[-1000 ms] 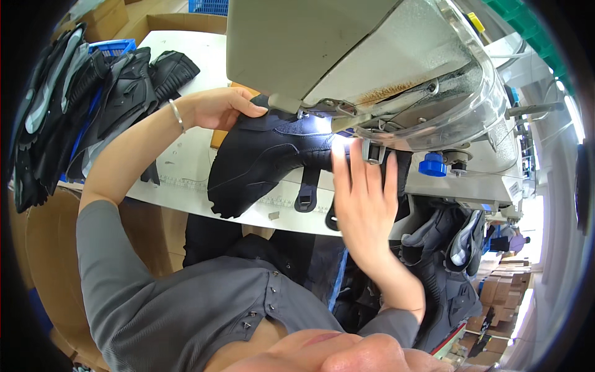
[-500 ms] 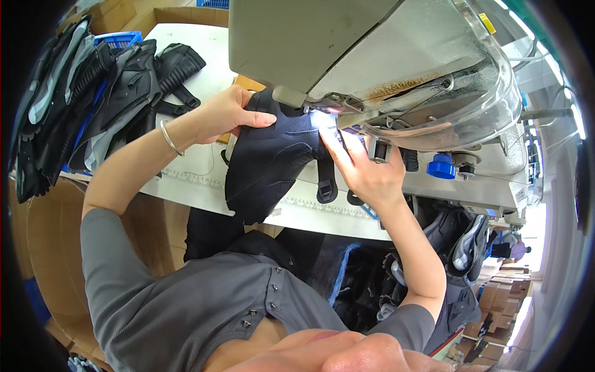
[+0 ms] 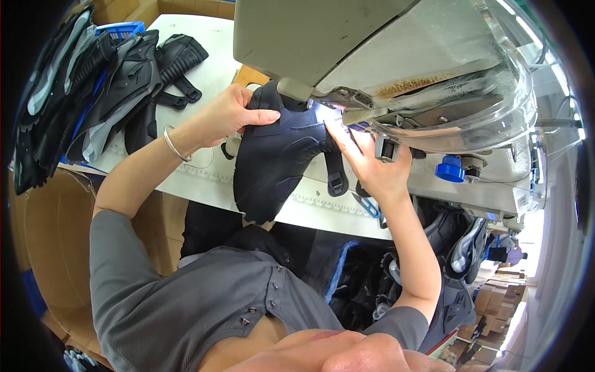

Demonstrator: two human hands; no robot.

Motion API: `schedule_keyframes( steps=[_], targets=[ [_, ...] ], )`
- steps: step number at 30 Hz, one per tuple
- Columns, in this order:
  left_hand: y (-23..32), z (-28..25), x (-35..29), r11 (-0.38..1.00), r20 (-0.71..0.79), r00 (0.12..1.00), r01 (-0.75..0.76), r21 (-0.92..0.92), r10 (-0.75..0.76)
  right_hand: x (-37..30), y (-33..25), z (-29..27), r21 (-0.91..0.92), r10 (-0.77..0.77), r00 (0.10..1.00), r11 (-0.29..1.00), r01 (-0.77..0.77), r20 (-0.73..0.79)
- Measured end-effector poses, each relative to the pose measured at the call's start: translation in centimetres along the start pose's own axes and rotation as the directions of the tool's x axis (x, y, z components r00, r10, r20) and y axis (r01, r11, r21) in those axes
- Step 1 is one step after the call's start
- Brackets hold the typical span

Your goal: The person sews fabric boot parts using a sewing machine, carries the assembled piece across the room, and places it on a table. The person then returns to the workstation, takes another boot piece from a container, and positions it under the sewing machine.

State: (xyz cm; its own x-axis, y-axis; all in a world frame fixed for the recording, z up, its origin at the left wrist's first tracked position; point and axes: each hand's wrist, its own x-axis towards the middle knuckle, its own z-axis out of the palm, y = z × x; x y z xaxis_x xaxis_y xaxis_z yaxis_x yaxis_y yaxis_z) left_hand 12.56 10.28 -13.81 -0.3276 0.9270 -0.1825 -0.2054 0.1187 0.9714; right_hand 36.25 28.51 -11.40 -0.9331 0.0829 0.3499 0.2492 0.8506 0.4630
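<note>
A black padded guard [image 3: 279, 155], with a strap and buckle [image 3: 337, 180] dangling at its right side, lies under the head of a sewing machine [image 3: 310, 43]. Its upper edge sits in the bright light beside the needle. My left hand [image 3: 238, 115] grips the guard's left edge, thumb on top and the other fingers out of sight beneath. On the right, my right hand [image 3: 372, 164] rests with stretched fingers, the index fingertip on the guard close to the lit needle area. The needle's tip cannot be made out.
Several black and grey guards [image 3: 124, 87] are heaped at the left by a blue crate [image 3: 121, 28]. Blue-handled snips [image 3: 370, 206] lie near the table's front edge, below my right hand. A cardboard box [image 3: 59, 248] stands at lower left. More guards [image 3: 455, 242] hang at lower right.
The guard and both hands have shifted slightly right in the picture, as has the machine. The snips show more fully beside my right wrist. Both hands keep their places on the guard.
</note>
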Motion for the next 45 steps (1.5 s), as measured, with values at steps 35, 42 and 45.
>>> schedule_keyframes(
  steps=[35, 42, 45],
  targets=[
    [-3.1, 4.5, -1.3, 0.854, -0.042, 0.998, -0.059, -0.516, 0.043, -1.1, 3.3, -0.4, 0.187, 0.486, 0.799, 0.800, -0.570, 0.354],
    [-4.0, 3.1, -0.6, 0.819, 0.173, 0.985, 0.091, -0.566, 0.010, -3.8, -7.0, 3.4, 0.919, 0.596, 0.700, -0.234, -0.318, 0.394],
    [-3.0, 3.1, -0.9, 0.807, 0.176, 0.984, 0.097, -0.583, 0.009, 0.1, -5.7, 2.2, 0.836, 0.347, 0.774, -0.365, -0.409, 0.530]
  ],
)
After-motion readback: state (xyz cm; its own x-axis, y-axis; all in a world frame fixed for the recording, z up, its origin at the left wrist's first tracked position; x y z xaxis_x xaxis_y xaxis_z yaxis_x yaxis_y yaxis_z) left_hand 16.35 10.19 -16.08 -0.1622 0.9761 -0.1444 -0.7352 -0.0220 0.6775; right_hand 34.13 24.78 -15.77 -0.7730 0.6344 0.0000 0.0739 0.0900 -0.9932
